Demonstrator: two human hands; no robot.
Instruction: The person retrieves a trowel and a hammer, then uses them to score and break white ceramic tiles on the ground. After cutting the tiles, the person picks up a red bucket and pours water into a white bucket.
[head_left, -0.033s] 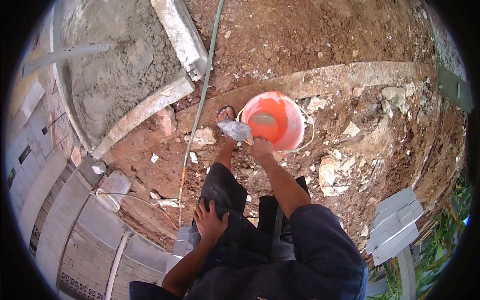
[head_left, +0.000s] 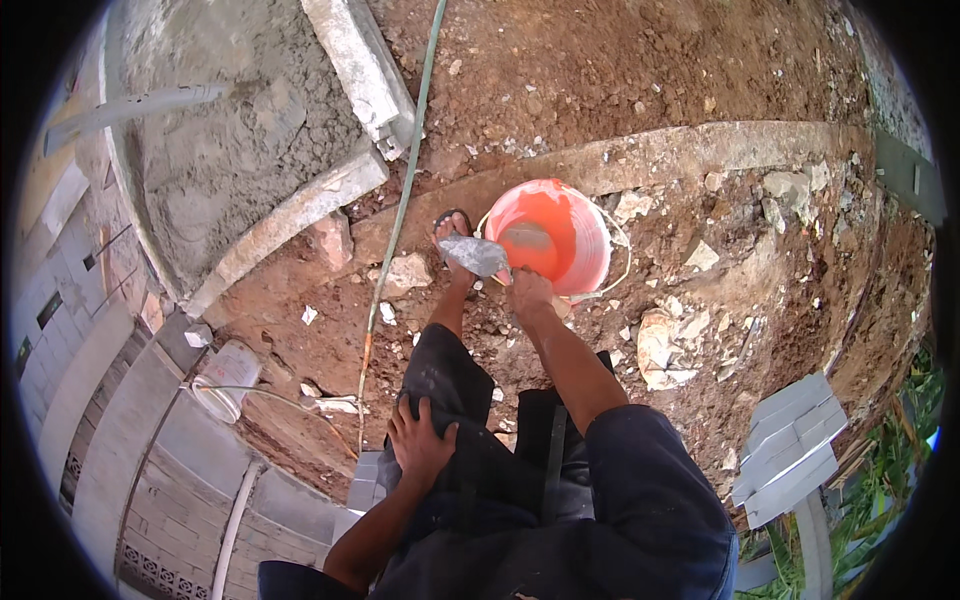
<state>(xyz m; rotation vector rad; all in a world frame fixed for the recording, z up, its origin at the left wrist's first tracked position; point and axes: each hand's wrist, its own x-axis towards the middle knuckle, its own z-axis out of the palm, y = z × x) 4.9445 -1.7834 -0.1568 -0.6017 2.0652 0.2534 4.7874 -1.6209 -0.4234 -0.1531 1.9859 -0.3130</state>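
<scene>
My right hand (head_left: 531, 293) is closed around the handle of a trowel at the near rim of an orange bucket (head_left: 592, 245). The trowel's grey, mortar-smeared blade (head_left: 472, 256) points left, outside the bucket and above my sandalled foot (head_left: 450, 222). Inside the bucket lies some grey-brown material (head_left: 529, 238), and its thin wire handle hangs down on the right side. My left hand (head_left: 422, 442) rests on my dark-trousered left thigh, fingers spread, holding nothing.
Wet grey concrete (head_left: 215, 170) fills a framed area at far left, edged by concrete beams (head_left: 365, 75). A green hose (head_left: 408, 190) runs across the reddish soil. A whitish bucket (head_left: 228, 378) lies at left; broken stones (head_left: 660, 350) are scattered right. Grey blocks (head_left: 790, 450) stand near right.
My right hand and the trowel have shifted slightly to the right. The left hand stays on my thigh.
</scene>
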